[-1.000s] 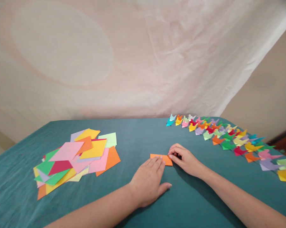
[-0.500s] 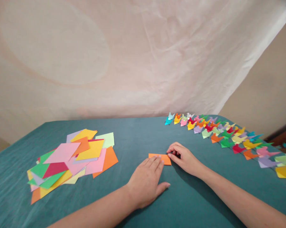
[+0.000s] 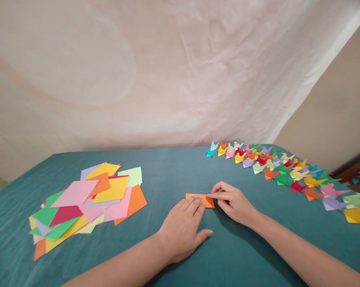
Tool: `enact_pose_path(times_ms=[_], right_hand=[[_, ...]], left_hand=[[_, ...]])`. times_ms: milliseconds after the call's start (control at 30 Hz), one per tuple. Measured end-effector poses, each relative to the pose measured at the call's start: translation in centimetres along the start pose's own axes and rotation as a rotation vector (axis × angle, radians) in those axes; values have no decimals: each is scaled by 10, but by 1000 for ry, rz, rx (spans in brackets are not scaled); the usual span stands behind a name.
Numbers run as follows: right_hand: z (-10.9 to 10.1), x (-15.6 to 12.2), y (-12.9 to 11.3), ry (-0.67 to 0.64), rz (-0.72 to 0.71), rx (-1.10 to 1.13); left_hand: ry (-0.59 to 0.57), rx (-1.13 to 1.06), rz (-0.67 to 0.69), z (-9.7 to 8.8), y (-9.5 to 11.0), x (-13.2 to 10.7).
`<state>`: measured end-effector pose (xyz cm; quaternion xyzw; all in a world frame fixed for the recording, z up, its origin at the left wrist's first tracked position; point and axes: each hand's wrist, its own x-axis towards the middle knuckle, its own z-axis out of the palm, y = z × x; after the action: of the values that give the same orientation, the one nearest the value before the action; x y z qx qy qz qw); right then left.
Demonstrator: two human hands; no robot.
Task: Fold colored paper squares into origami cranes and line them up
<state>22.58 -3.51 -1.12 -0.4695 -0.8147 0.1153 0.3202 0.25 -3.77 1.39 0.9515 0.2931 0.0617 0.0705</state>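
Note:
A small folded rectangle of orange paper (image 3: 209, 202) lies on the teal cloth in front of me. My left hand (image 3: 184, 225) rests flat across its left and middle part, fingers together and stretched out, thumb apart, hiding some of the paper. From the right, my right hand (image 3: 235, 203) reaches in with the index fingertip on the paper's upper right corner. Its thumb is separate from the index finger, and the other fingers are bent. Nothing shows pinched between them.
To the left is a loose pile of coloured square papers (image 3: 109, 189). Rows of small folded paper birds (image 3: 271, 173) run along the right side. The teal cloth (image 3: 168, 163) covers the table, and a pale sheet (image 3: 156, 71) hangs behind its far edge.
My right index finger has straightened and moved left onto the paper's upper right corner; before, the fingers were curled just beside it. My left hand still presses the paper. The view has shifted slightly.

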Motion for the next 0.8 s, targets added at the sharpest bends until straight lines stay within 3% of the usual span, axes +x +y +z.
enact_pose_path(times_ms=[333,800], right_hand=[[-2,-1,-13,-99,-99,-380],[-2,0,-16,-91,-75,-448]], left_hand=[[6,4,-2,1,0,0],[-1,-23,-19,-1,1,1]])
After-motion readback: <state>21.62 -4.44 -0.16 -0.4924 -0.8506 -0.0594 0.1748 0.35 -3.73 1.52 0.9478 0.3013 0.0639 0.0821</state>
